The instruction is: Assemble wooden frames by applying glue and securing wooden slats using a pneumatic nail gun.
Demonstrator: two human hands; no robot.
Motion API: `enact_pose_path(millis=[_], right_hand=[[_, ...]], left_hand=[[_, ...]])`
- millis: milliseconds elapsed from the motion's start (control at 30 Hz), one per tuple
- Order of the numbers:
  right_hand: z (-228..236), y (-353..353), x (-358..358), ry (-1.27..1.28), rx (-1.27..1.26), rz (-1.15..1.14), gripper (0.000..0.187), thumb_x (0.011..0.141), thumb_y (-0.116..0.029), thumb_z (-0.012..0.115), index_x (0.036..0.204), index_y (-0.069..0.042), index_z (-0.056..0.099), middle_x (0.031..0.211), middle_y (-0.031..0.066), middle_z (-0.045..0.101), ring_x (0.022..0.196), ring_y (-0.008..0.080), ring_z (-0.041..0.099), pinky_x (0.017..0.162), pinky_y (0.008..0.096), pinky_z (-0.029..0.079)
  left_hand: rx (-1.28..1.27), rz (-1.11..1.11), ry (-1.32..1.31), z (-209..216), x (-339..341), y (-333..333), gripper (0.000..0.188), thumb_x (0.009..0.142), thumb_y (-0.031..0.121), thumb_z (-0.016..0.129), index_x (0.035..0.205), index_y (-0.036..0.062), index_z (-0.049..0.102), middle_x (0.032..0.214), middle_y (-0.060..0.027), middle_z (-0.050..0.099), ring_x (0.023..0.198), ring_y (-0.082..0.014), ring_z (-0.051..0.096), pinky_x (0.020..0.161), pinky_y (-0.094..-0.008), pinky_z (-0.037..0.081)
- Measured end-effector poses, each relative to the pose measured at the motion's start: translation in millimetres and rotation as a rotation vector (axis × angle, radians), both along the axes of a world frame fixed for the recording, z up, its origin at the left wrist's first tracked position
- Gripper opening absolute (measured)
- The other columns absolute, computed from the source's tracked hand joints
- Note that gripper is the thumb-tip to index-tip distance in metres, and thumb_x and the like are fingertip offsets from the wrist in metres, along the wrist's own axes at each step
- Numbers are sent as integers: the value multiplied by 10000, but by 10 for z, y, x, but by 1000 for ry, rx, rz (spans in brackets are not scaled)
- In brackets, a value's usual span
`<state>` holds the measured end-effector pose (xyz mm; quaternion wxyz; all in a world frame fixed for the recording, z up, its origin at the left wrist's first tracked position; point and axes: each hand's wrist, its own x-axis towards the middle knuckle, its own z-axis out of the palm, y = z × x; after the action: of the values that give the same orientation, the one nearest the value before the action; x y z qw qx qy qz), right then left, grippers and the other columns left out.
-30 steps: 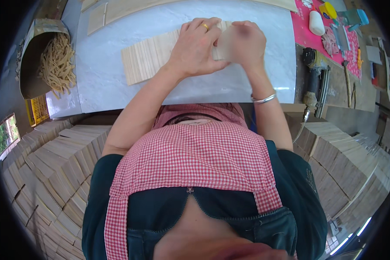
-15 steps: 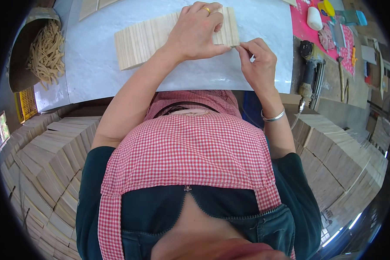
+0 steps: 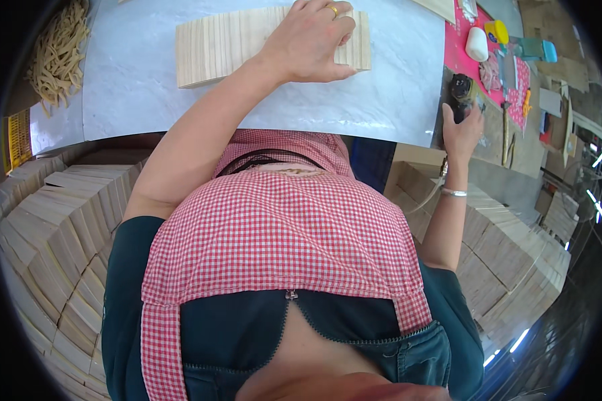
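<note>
A pale wooden block with striped grain [image 3: 224, 47] lies on the white marbled tabletop [image 3: 261, 110]. My left hand [image 3: 313, 43], with a gold ring, grips it near its right end. The fingers reach over the far side, and the thumb rests by the near right corner. My right hand [image 3: 461, 134], a silver bangle at its wrist, is off the block at the table's right side. Its thumb and fingers are apart, around the near end of a black cylindrical tool [image 3: 461, 87]. Whether the fingers touch the tool, I cannot tell.
Tan rubbery strips [image 3: 57, 57] are heaped in a container at far left. Stacked wooden boards flank me on the left [image 3: 67, 220] and right [image 3: 502, 240]. Beyond the tool are a white bottle [image 3: 476, 44], a yellow tub [image 3: 496, 31] and a thin stick [image 3: 506, 137].
My right hand has left the block's right corner and moved right to the black tool, its pinch opened. My left hand stays on the block. The whole view has shifted slightly.
</note>
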<state>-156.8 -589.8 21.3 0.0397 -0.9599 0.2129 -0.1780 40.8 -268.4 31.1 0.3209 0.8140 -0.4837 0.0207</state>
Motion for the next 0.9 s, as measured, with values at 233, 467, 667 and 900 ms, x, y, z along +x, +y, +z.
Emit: enact_pose_path(millis=[233, 467, 667, 900], right_hand=[[-66, -504, -31, 159, -13, -278, 589, 801, -294, 776, 1189, 93, 562, 1083, 262, 644, 892, 387, 651, 869, 473, 526], [26, -751, -80, 239, 207, -431, 514, 774, -276, 807, 1070, 89, 601, 907, 196, 675, 702, 291, 650, 669, 392, 542], [1116, 476, -19, 171, 642, -299, 319, 829, -211, 819, 950, 34, 654, 659, 75, 608, 483, 156, 543, 459, 277, 447], [1508, 1527, 86, 245, 808, -81, 213, 918, -183, 781, 930, 2, 679, 583, 16, 564, 427, 96, 477, 403, 226, 378]], left_hand=[[64, 18, -26, 87, -28, 30, 489, 745, 434, 764, 975, 23, 632, 1275, -218, 568, 1158, -372, 516, 1044, -479, 394], [45, -25, -46, 107, 15, 64, 508, 745, 424, 758, 1021, 11, 654, 1218, -208, 583, 1127, -358, 521, 1027, -476, 398], [51, -8, 33, 72, 5, 56, 479, 751, 398, 754, 1020, 14, 657, 1186, -201, 592, 1112, -352, 526, 1008, -468, 405], [72, 33, 80, 43, -11, 7, 457, 753, 377, 762, 1013, 15, 660, 1167, -196, 602, 1102, -347, 536, 1001, -456, 412]])
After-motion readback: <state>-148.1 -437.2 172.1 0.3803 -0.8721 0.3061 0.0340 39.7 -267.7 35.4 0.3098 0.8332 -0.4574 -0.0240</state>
